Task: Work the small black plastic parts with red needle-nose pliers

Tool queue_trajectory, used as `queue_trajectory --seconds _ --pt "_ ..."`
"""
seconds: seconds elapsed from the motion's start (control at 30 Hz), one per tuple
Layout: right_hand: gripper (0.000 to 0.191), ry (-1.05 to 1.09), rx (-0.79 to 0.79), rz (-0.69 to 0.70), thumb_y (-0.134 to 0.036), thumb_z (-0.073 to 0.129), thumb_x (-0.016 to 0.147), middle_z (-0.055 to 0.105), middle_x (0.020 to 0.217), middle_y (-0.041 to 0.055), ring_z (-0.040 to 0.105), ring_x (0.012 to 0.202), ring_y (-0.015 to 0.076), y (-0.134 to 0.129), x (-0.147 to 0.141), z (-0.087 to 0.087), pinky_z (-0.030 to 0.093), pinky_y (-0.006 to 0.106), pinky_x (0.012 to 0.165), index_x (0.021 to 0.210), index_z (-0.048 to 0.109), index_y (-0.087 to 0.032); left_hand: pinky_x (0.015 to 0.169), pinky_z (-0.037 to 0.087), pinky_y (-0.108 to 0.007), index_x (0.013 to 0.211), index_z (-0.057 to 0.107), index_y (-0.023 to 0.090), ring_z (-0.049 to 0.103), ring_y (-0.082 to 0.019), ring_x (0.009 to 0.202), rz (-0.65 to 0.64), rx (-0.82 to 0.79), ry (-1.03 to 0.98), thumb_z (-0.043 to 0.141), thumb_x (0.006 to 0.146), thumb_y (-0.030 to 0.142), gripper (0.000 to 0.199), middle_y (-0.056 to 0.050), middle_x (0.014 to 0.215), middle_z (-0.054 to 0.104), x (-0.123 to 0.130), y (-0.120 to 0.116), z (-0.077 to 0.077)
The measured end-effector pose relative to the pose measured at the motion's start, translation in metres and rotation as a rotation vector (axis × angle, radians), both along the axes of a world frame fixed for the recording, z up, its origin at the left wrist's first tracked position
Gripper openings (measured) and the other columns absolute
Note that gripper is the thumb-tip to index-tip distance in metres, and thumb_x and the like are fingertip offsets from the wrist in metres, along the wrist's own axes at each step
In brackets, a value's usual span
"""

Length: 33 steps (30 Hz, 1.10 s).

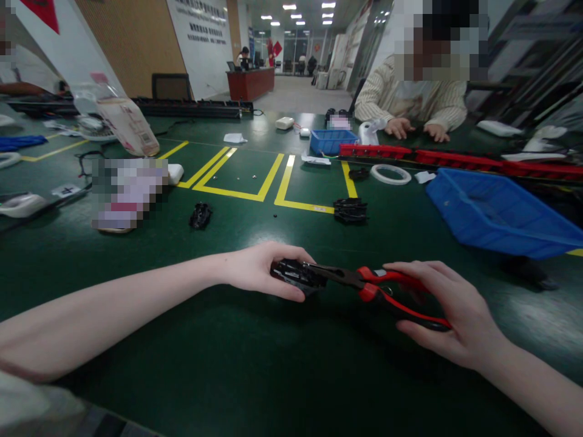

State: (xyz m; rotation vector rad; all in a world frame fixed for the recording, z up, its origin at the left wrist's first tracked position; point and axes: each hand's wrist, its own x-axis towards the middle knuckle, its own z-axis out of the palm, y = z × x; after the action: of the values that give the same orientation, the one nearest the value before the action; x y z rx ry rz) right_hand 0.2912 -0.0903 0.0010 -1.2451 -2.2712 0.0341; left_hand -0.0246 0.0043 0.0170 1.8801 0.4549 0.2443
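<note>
My left hand [262, 270] is closed round a black plastic part [298, 276], thumb along its near side and fingers over the far side. In my right hand [449, 309] are needle-nose pliers [368, 284] with red and black handles; the fingers wrap the far handle and the thumb lies by the near one. The pliers' dark jaws point left and their tips meet the top of the black part. Whether the tips grip anything is too small to tell. Beyond my hands lie two similar black parts, one on the left [200, 215] and one on the right [350, 210].
Yellow tape [232, 193] marks boxes on the green table [204, 376]. A large blue bin [505, 212] stands right, a smaller blue bin [332, 141] farther back. A bottle [127, 124] and a phone [132, 194] are left. Across the table sits a person [410, 100] behind a red rail [423, 156].
</note>
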Motion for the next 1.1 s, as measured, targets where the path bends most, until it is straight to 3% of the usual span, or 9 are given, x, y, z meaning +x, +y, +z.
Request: queue_trajectory --seconds 0.33,0.67,1.1 --pt "0.048 0.009 -0.027 -0.002 -0.049 0.056 0.085 0.065 0.106 0.0112 0.063 0.085 0.0288 0.0000 0.0004 0.0006 0.053 0.041 0.064 0.126 0.051 -0.025 0.079 0.051 -0.030 0.119 0.061 0.018 0.063 -0.018 0.092 0.007 -0.006 0.014 0.075 0.080 0.033 0.044 -0.006 0.107 0.065 -0.0001 0.0004 -0.0008" --pt "0.049 -0.017 -0.032 -0.007 -0.049 0.059 0.083 0.064 0.107 0.0113 0.063 0.088 0.0304 0.0001 0.0009 0.0013 0.053 0.045 0.068 0.127 0.050 -0.028 0.074 0.049 -0.027 0.117 0.062 0.016 0.063 -0.016 0.087 -0.005 0.005 0.009 0.074 0.081 0.033 0.042 -0.006 0.103 0.066 0.0004 0.0002 0.0006" --pt "0.050 0.006 -0.078 -0.010 -0.058 0.052 0.087 0.062 0.104 0.0119 0.061 0.088 0.0297 -0.0010 -0.0020 0.0018 0.052 0.043 0.067 0.125 0.052 -0.025 0.071 0.048 -0.024 0.117 0.061 0.018 0.061 -0.014 0.083 0.006 0.009 -0.012 0.073 0.083 0.032 0.038 -0.003 0.100 0.065 -0.0010 -0.0017 -0.0004"
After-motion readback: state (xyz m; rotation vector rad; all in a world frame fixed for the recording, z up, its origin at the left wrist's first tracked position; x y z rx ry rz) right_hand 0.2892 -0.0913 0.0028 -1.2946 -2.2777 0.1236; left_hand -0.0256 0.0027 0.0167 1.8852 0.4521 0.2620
